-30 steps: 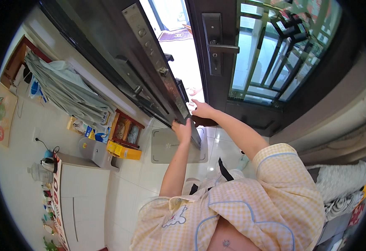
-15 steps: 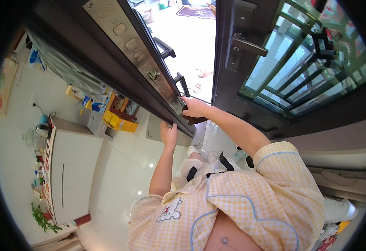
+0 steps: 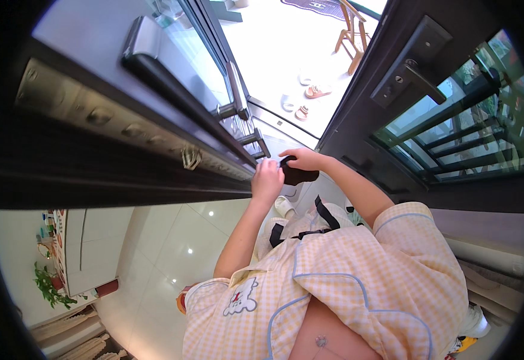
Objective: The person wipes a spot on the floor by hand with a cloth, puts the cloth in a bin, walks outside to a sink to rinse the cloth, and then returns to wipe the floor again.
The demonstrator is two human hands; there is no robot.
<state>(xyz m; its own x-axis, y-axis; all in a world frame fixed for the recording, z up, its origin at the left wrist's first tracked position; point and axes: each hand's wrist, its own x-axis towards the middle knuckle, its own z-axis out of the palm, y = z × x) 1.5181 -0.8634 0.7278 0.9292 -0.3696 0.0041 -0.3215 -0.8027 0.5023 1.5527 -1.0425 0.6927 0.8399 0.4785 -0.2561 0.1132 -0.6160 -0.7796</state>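
while both hands pinch it, the dark cloth [image 3: 298, 174] stays half hidden.

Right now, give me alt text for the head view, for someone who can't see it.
Two bare hands work at a dark door's edge: the left hand rests against it, the right hand holds a black cloth. Through the open doorway, sandals lie on a bright floor.

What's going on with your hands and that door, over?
Left hand on the door edge. Right hand gripping a dark cloth. Nothing between hands and door.
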